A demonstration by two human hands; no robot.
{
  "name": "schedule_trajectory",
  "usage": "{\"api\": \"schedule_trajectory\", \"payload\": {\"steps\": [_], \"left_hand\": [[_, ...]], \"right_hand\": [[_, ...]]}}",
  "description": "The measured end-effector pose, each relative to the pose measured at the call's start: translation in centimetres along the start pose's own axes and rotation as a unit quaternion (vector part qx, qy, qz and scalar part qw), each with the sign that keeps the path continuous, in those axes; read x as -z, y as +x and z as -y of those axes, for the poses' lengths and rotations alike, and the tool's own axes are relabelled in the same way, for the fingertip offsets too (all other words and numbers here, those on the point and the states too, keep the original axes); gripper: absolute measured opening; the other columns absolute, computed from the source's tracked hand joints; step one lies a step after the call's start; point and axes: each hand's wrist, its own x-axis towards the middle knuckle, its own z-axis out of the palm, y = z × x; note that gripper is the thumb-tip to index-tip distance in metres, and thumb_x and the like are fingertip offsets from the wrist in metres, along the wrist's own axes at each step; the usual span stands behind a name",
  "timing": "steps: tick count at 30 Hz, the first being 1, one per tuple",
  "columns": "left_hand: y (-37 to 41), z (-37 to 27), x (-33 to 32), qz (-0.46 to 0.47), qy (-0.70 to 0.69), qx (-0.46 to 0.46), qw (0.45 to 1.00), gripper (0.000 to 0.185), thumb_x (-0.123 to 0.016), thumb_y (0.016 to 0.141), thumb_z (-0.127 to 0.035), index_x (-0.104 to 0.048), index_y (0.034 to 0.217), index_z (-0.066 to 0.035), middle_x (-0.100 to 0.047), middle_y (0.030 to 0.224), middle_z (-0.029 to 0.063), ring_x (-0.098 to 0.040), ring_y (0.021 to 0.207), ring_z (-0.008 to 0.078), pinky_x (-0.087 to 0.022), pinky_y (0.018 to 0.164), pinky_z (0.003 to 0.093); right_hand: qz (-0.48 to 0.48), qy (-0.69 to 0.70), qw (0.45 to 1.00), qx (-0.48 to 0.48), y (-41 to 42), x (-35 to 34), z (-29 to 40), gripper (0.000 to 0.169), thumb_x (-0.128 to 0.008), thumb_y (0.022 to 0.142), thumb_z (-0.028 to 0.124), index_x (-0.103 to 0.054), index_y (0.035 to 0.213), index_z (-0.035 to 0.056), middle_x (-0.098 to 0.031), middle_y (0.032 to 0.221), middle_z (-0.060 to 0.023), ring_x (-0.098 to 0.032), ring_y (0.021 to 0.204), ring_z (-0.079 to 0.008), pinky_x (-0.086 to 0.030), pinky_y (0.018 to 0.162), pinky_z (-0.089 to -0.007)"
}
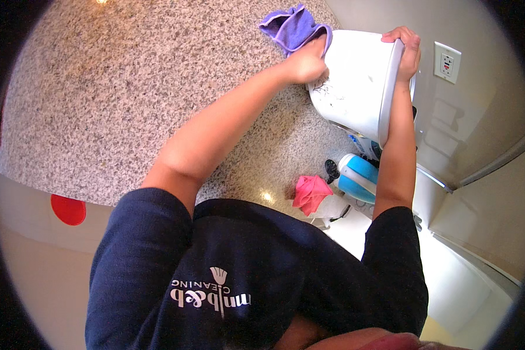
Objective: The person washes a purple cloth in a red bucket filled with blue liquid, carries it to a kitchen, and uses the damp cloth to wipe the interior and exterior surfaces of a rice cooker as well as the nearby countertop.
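A white rounded appliance, apparently a rice cooker, has a grey rim and a dark plant print. It stands tipped at the far right of the speckled stone countertop. My right hand grips its rim, with the fingers over the edge. Against its lower side, my left hand holds a purple cloth. Its fingers are partly hidden by the cloth.
Nearer my body lie a pink cloth and a blue and white bottle. More items behind the bottle are partly hidden. A wall outlet is right of the appliance. A red round object shows past the counter's left edge.
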Motion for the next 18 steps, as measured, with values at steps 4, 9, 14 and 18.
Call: {"api": "schedule_trajectory", "payload": {"steps": [4, 9, 14, 18], "left_hand": [[-9.1, -1.5, -2.8, -0.067, 0.103, -0.059, 0.991, 0.067, -0.051, 0.069, -0.006, -0.034, 0.133, 0.005, -0.04, 0.133, 0.0309, -0.035, 0.129, 0.0431, -0.028, 0.109, 0.0445], [-5.0, -3.0, 0.6, 0.003, 0.085, 0.019, 0.996, 0.037, -0.05, 0.07, -0.013, -0.055, 0.102, 0.004, -0.059, 0.103, 0.028, -0.054, 0.104, 0.0439, -0.042, 0.09, 0.0481], [2.5, -2.0, 2.3, 0.048, 0.112, 0.077, 0.99, 0.045, -0.052, 0.071, -0.008, -0.056, 0.115, 0.001, -0.062, 0.107, 0.0265, -0.059, 0.104, 0.0394, -0.045, 0.09, 0.0421], [-1.6, -1.5, 2.6, 0.017, 0.097, 0.012, 0.995, 0.047, -0.054, 0.067, -0.01, -0.057, 0.113, 0.002, -0.061, 0.109, 0.0265, -0.057, 0.105, 0.0409, -0.045, 0.092, 0.0443]], "right_hand": [[-0.004, 0.005, 1.0, -0.007, -0.8, 0.2, -0.8, 0.071, -0.018, 0.101, 0.046, -0.059, 0.064, 0.0009, -0.057, 0.068, -0.0093, -0.056, 0.07, -0.0205, -0.042, 0.072, -0.0326], [-0.002, 0.006, 1.0, -0.014, -0.5, 0.0, 0.0, 0.071, -0.018, 0.101, 0.044, -0.058, 0.064, -0.0006, -0.057, 0.067, -0.0099, -0.056, 0.069, -0.0204, -0.042, 0.073, -0.0319], [-0.009, 0.009, 1.0, -0.014, -0.3, 0.2, 0.1, 0.069, -0.02, 0.101, 0.043, -0.058, 0.063, -0.0011, -0.056, 0.065, -0.0101, -0.056, 0.069, -0.0216, -0.042, 0.073, -0.0319], [-0.008, 0.016, 1.0, -0.012, -0.6, -0.4, 0.3, 0.069, -0.022, 0.101, 0.042, -0.058, 0.063, -0.0014, -0.056, 0.066, -0.0103, -0.056, 0.069, -0.0218, -0.042, 0.072, -0.0318]]}}
